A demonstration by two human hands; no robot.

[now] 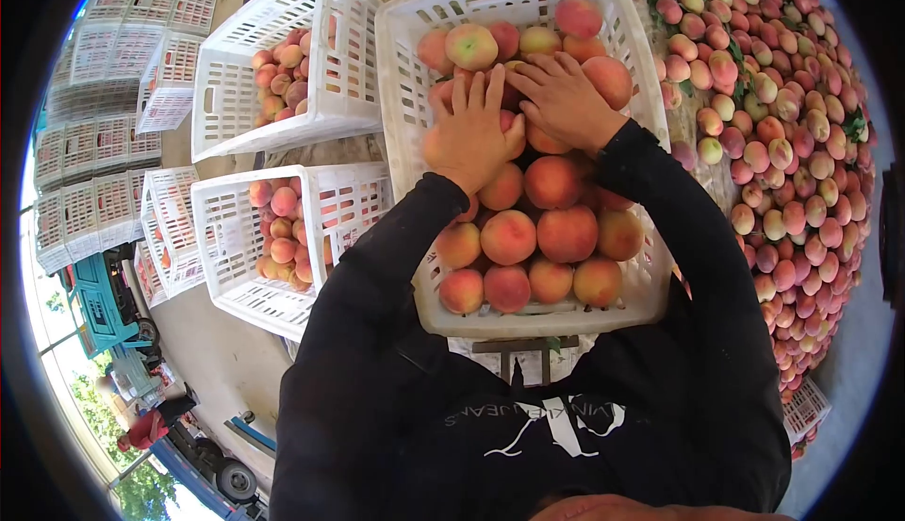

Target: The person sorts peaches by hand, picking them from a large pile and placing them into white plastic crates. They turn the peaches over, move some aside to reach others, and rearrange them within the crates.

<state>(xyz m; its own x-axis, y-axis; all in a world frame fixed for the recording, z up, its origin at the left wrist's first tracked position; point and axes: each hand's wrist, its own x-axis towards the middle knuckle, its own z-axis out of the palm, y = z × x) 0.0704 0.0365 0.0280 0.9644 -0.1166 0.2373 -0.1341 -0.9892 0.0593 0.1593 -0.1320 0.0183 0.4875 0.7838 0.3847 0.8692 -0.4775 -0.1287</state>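
A white plastic crate (403, 68) stands in front of me with peaches in it. The peaches nearest me, such as one red-orange peach (552, 182), sit in rough rows. My left hand (471, 134) lies palm down over peaches left of the crate's middle, fingers stretched out and thumb apart. Beside it my right hand (567, 101) rests on the peaches, its fingers extended toward the left hand. Both hands look open and touch the fruit; what lies beneath the palms is hidden. A pale yellow-green peach (471, 48) shows just beyond my left fingers.
At right spreads a large heap of loose peaches (782, 153). Two white crates with peaches stand at left, an upper crate (353, 59) and a lower crate (250, 287). Beyond are stacked crates (94, 144), a teal vehicle (99, 299) and a person in red (146, 430).
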